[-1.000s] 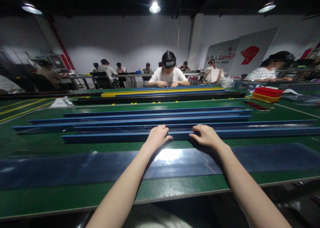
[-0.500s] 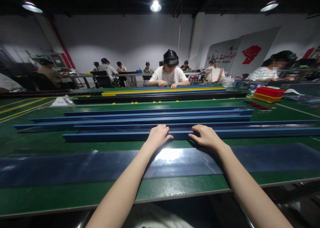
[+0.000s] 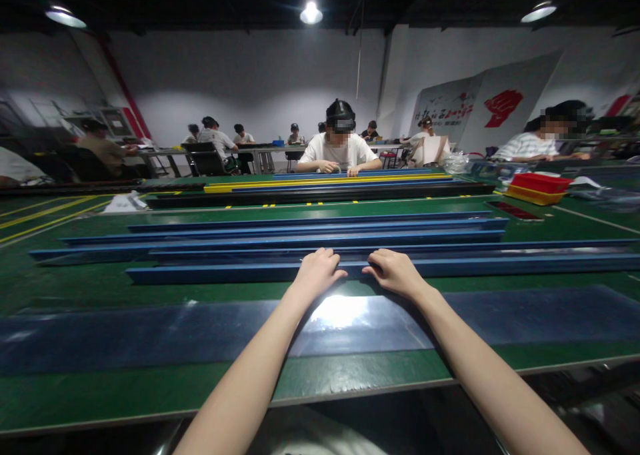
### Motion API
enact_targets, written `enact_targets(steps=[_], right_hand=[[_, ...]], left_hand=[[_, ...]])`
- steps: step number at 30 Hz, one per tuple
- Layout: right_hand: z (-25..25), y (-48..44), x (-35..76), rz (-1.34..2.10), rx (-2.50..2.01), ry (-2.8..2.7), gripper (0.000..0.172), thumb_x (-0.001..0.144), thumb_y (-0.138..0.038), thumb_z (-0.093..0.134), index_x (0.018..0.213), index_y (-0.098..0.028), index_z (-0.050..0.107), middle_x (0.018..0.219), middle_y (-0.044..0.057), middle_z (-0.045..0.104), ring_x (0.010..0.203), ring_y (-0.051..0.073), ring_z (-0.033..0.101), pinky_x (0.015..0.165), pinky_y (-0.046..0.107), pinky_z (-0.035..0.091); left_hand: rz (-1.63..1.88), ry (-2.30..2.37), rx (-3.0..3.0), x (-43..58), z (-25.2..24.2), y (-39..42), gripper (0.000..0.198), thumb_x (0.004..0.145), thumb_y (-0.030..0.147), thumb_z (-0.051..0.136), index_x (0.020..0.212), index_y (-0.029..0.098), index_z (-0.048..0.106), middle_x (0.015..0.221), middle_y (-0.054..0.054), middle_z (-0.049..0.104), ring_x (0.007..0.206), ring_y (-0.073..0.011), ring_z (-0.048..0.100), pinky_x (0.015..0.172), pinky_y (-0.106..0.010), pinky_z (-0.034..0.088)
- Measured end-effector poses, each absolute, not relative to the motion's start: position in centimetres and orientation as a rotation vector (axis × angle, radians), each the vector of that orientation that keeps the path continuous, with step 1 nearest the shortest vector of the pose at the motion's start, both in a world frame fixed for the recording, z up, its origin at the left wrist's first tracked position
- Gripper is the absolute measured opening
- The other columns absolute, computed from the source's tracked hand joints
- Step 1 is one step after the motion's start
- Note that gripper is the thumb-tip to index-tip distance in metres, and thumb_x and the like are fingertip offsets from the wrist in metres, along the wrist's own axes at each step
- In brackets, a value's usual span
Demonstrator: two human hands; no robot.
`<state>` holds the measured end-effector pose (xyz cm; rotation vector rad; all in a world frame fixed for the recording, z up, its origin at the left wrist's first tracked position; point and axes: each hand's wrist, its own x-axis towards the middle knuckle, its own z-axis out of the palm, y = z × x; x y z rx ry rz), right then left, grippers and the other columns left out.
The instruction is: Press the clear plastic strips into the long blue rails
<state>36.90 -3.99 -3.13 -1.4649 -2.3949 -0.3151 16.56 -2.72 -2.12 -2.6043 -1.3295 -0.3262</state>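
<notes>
Head view. The left hand [image 3: 316,273] and the right hand [image 3: 395,272] rest side by side, near each other, on the nearest blue rail [image 3: 500,266], a long channel that lies across the green bench [image 3: 350,372], just beyond a glossy dark blue sheet [image 3: 125,338]. Each grip is curled over the rail's top edge with fingers bent; whether the fingers truly clamp the rail or merely press on it cannot be told. Further blue rails [image 3: 300,232] lie parallel behind it, almost touching. Risks, as judged: both hands hold close to the middle, so a lift would leave the long ends unsupported and liable to sag, swing, or strike the neighbouring rails; a push could slide it against them or skew it; fingertips could be pinched between adjacent rails. A person in a white shirt [image 3: 340,152] works opposite, well apart.
</notes>
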Motion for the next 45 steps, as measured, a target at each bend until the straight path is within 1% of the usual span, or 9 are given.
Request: enact_targets(steps=[13, 20, 25, 30, 34, 42, 45], right_hand=[[-2.6, -4.1, 37.5, -0.295, -1.523, -2.407, 0.028, 0.083, -0.038, 0.043, 0.071, -0.018, 0.057, 0.078, 0.006, 0.063, 0.072, 0.016, 0.056, 0.059, 0.023, 0.03], [-2.1, -4.4, 39.1, -0.317, -1.68, -2.367, 0.026, 0.081, -0.037, 0.044, 0.07, -0.019, 0.059, 0.074, 0.005, 0.064, 0.069, 0.017, 0.056, 0.056, 0.024, 0.028], [-2.0, -4.6, 39.5, -0.31, -1.726, -2.334, 0.026, 0.079, -0.037, 0.044, 0.069, -0.019, 0.06, 0.075, 0.005, 0.064, 0.071, 0.017, 0.057, 0.056, 0.024, 0.028], [-2.2, -4.7, 39.3, -0.323, -1.693, -2.343, 0.025, 0.081, -0.037, 0.044, 0.074, -0.019, 0.06, 0.081, 0.007, 0.065, 0.077, 0.018, 0.057, 0.06, 0.024, 0.031], [-2.2, -4.8, 39.1, -0.322, -1.66, -2.353, 0.028, 0.082, -0.04, 0.042, 0.079, -0.018, 0.059, 0.083, 0.006, 0.065, 0.078, 0.019, 0.057, 0.062, 0.025, 0.033], [-2.7, -4.7, 37.1, -0.406, -1.559, -2.39, 0.031, 0.085, -0.043, 0.039, 0.083, -0.018, 0.057, 0.085, 0.007, 0.063, 0.08, 0.018, 0.057, 0.061, 0.025, 0.032], [-3.0, -4.4, 36.9, -0.389, -1.526, -2.405, 0.031, 0.085, -0.044, 0.04, 0.081, -0.018, 0.056, 0.083, 0.006, 0.062, 0.078, 0.017, 0.056, 0.059, 0.024, 0.031]], left_hand=[[-0.302, -1.329, -2.612, 16.4, -1.9, -2.8, 0.029, 0.081, 0.045, 0.05, 0.086, 0.017, 0.057, 0.091, -0.006, 0.063, 0.089, -0.0211, 0.056, 0.073, -0.03, 0.042], [-0.296, -1.317, -2.623, 16.3, -1.9, -2.8, 0.027, 0.08, 0.043, 0.053, 0.086, 0.017, 0.057, 0.091, -0.006, 0.063, 0.089, -0.0211, 0.057, 0.073, -0.03, 0.042], [-0.298, -1.321, -2.623, 16.3, -2.0, -2.7, 0.026, 0.079, 0.042, 0.054, 0.084, 0.017, 0.057, 0.09, -0.006, 0.063, 0.089, -0.0212, 0.057, 0.072, -0.03, 0.043], [-0.299, -1.307, -2.604, 16.4, -2.2, -2.7, 0.026, 0.08, 0.042, 0.053, 0.084, 0.017, 0.058, 0.089, -0.006, 0.063, 0.088, -0.0211, 0.057, 0.071, -0.029, 0.043], [-0.304, -1.297, -2.601, 16.4, -2.3, -2.6, 0.026, 0.08, 0.042, 0.053, 0.084, 0.017, 0.058, 0.089, -0.005, 0.063, 0.087, -0.021, 0.058, 0.07, -0.03, 0.044], [-0.305, -1.284, -2.6, 16.6, -2.3, -2.6, 0.024, 0.08, 0.041, 0.053, 0.084, 0.017, 0.057, 0.089, -0.005, 0.062, 0.087, -0.0208, 0.057, 0.071, -0.029, 0.044], [-0.299, -1.294, -2.6, 16.7, -2.3, -2.7, 0.024, 0.08, 0.04, 0.053, 0.085, 0.017, 0.057, 0.09, -0.006, 0.062, 0.088, -0.021, 0.057, 0.071, -0.029, 0.044]])
